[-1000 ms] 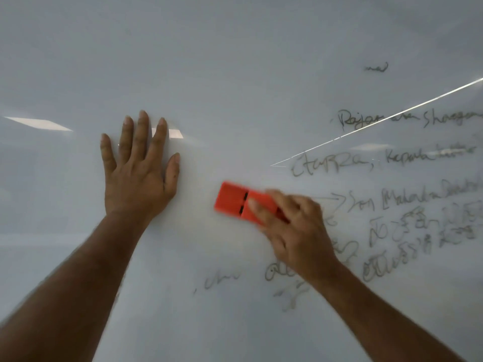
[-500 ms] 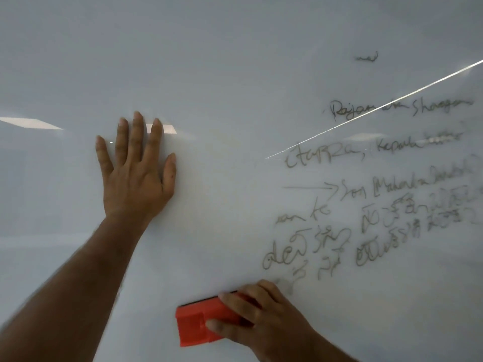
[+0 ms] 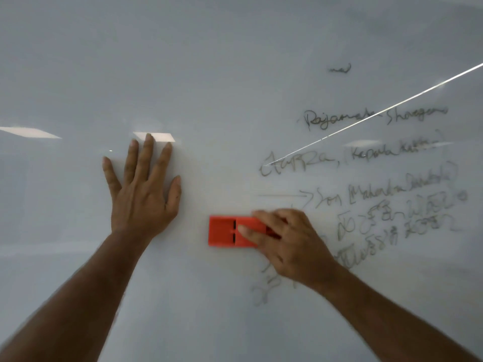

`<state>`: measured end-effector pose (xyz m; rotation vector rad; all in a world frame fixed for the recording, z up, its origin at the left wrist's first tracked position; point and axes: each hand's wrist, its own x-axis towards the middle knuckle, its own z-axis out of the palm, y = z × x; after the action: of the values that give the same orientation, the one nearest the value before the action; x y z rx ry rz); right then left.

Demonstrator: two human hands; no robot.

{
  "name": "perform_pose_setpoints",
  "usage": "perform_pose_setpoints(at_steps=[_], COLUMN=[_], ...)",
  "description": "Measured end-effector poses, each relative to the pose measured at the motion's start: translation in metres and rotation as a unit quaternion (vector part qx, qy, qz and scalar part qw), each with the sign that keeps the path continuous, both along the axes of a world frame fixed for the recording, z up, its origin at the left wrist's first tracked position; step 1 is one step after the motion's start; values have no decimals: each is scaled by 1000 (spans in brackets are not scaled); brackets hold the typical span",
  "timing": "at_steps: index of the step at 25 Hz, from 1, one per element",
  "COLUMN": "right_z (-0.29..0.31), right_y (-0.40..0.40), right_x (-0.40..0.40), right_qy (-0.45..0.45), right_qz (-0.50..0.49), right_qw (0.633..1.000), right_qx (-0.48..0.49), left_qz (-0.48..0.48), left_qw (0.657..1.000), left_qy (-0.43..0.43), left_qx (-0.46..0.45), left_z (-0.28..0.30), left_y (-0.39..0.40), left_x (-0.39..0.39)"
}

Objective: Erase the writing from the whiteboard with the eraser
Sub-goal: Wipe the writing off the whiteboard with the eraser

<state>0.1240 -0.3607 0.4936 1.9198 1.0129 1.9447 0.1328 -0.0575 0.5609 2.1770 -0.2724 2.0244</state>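
Orange eraser [image 3: 230, 232] lies flat against the whiteboard [image 3: 235, 74], clamped in my right hand [image 3: 292, 246]; my left hand [image 3: 142, 194] rests flat, fingers apart, beside the writing [image 3: 379, 199].

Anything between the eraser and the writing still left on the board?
Nothing visible. The eraser, held by the right hand, sits flat on the whiteboard at the writing's left edge. The left hand rests on the opposite side.
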Motion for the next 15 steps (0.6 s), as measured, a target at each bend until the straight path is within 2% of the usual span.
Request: perform_pose_setpoints(at_steps=[5, 9, 12, 15], right_z=[94, 148, 159, 143], right_y=[-38, -76, -94, -90], right_x=[-1, 0, 5, 6], right_qy=[1, 18, 26, 32], right_qz=[3, -9, -19, -2], right_qw=[990, 968, 948, 935], right_qx=[142, 252, 316, 354], left_qz=[0, 11, 21, 33], left_qw=[999, 999, 998, 998], left_qy=[-12, 25, 45, 46], left_qx=[46, 45, 34, 27], left_z=[1, -3, -8, -11], left_y=[-45, -70, -78, -81], left_x=[-2, -6, -8, -4])
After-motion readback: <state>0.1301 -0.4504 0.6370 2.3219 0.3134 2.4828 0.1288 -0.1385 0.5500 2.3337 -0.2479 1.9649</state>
